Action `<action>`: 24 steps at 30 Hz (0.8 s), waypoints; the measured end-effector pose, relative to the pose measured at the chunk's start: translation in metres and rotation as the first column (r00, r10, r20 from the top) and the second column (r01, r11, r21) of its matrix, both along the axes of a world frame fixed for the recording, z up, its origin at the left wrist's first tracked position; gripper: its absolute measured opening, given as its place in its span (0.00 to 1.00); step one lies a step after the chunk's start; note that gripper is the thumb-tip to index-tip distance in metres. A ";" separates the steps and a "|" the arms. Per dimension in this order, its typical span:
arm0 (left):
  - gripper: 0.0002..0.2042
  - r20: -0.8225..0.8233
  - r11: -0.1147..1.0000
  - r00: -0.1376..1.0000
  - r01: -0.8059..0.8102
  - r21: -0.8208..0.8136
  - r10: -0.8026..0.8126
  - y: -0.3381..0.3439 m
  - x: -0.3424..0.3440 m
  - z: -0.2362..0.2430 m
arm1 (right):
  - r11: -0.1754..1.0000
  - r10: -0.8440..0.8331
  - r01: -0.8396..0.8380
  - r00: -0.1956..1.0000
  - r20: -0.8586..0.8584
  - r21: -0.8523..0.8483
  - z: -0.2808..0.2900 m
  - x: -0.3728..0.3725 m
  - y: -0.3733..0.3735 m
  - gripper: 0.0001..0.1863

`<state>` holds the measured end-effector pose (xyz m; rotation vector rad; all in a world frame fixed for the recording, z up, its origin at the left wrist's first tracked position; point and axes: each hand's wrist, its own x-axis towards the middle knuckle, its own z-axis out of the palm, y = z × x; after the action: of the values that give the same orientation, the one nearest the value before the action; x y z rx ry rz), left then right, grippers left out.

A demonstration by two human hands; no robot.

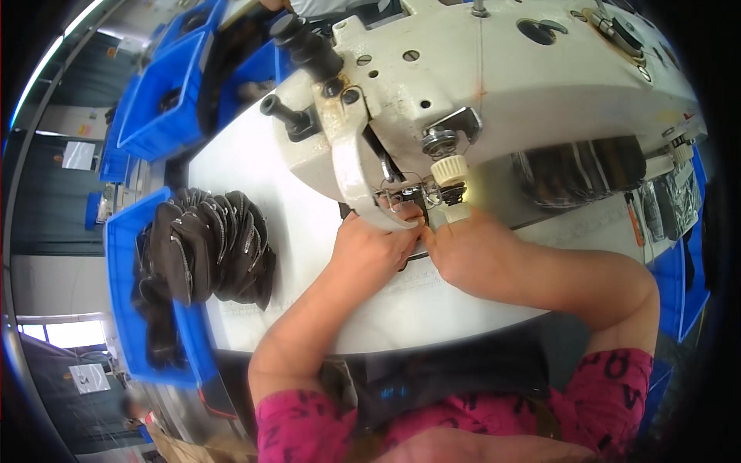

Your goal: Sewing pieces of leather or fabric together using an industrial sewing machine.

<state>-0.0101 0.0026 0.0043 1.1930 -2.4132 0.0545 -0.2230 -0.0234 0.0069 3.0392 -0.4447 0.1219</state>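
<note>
- Sewing machine (532, 92), head view: its cream body is spanning the top of the white table (417, 312), sewing end sitting right at both hands.
- Left hand (369, 248): fingers are bending in at the needle area, curved cream arm (353, 174) passing in front of the fingertips. Can't tell if it's gripping anything.
- Right hand (472, 251): fingers are curling just below the ribbed cream knob (450, 170), close beside the left fingertips. Grip hidden, can't tell.
- Dark zippered pieces (214, 247) are bunching at the table's left side, overlapping the blue bin (197, 347).
- Striped dark bundle (583, 171) is lying under the machine body, orange-handled tool (634, 220) to its right.
</note>
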 end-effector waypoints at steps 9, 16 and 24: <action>0.11 0.045 0.999 0.999 -0.028 0.025 0.027 -0.002 0.005 -0.006 | 0.995 -0.052 0.062 0.991 0.124 -0.078 -0.017 0.003 0.000 0.07; 0.12 0.068 0.991 0.992 -0.109 0.083 0.104 -0.005 0.008 -0.009 | 0.996 -0.069 0.076 0.986 0.152 -0.041 -0.019 0.003 -0.008 0.07; 0.08 -0.338 0.876 0.879 -0.160 0.455 0.336 -0.006 0.021 -0.003 | 0.998 -0.046 0.052 0.991 0.124 -0.043 -0.005 0.000 -0.010 0.04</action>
<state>0.0114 -0.0031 0.0009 1.5263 -1.9335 -0.6030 -0.2229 -0.0331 0.0021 2.9835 -0.5167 0.3136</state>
